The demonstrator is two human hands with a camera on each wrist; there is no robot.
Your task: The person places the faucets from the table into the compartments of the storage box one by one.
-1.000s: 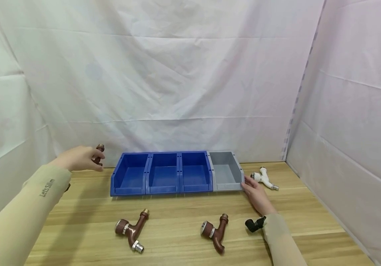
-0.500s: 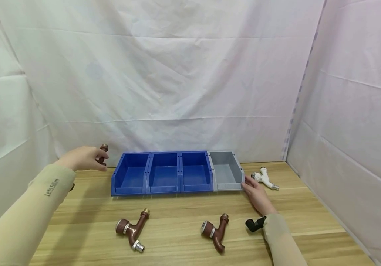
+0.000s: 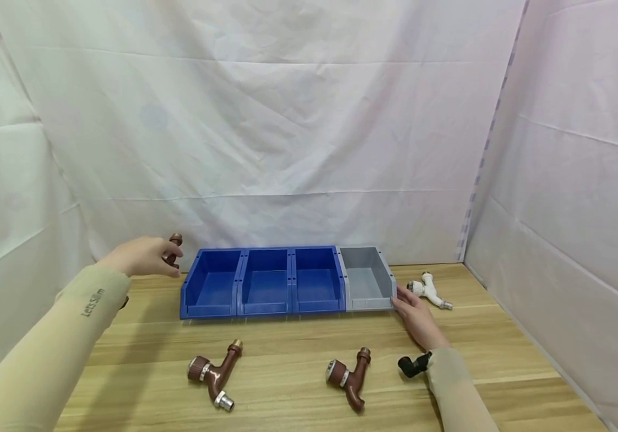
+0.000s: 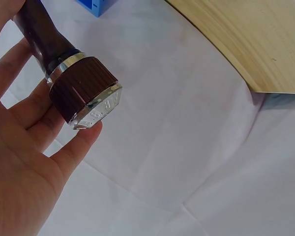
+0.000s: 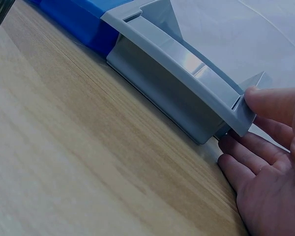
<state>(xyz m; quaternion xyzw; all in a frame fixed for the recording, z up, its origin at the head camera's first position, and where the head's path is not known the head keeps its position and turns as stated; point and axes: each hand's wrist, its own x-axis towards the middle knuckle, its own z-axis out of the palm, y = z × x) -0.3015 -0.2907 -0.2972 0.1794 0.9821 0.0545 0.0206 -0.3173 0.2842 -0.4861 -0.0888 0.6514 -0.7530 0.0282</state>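
My left hand [image 3: 144, 255] holds a brown tap [image 4: 83, 83] up in the air, left of the bin row. In the left wrist view the tap's ribbed knob with a clear faceted cap points away from the palm, and the fingers curl along its body. At the row's right end is a grey bin [image 3: 367, 273]. My right hand [image 3: 418, 318] grips its front right corner; the right wrist view shows the thumb [image 5: 265, 101] on the rim and the other fingers below and beside it.
Three blue bins [image 3: 266, 300] adjoin the grey one. Two brown taps, one with a metal spout end [image 3: 214, 375] and one plain [image 3: 349, 378], lie in front on the wooden table [image 3: 282, 384]. A white tap [image 3: 429, 290] lies right, behind my right hand. White cloth [image 3: 287, 150] hangs around.
My left hand has moved slightly to the right with the brown tap, closer to the leftmost blue bin. The right hand stays at the grey bin's corner.
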